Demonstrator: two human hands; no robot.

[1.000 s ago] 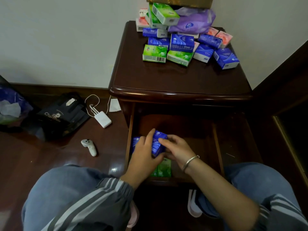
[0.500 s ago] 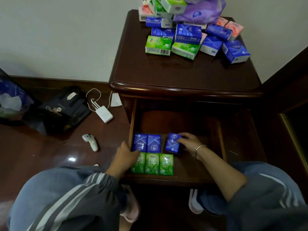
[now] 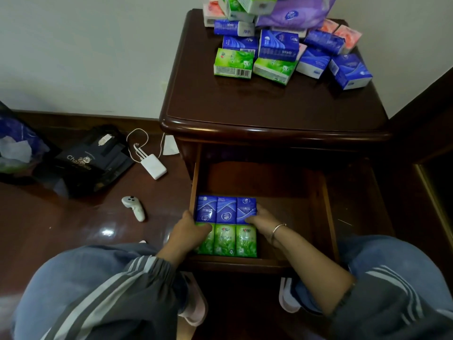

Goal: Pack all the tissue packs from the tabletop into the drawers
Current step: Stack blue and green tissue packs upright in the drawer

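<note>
Both hands worked inside the drawer (image 3: 326,217): left hand (image 3: 190,230) pressed flat on the green packs (image 3: 235,240), right hand (image 3: 263,220) bracing the blue packs (image 3: 226,209), neither gripping. Remaining tissue packs (image 3: 278,55) lay heaped on the surface (image 3: 257,106), well apart. Judged light, soft, slick-wrapped; grasp across narrow sides.

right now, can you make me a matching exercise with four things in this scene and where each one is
Things:
1. blue tissue packs
2. green tissue packs
3. purple tissue bag
4. white controller

Places:
A. on the floor, left of the nightstand
B. front row of the open drawer
C. on top of the pile on the tabletop
D. back row of the two in the drawer, between both hands

Pairs: 1-D, 2-B, 3-C, 4-A
</note>
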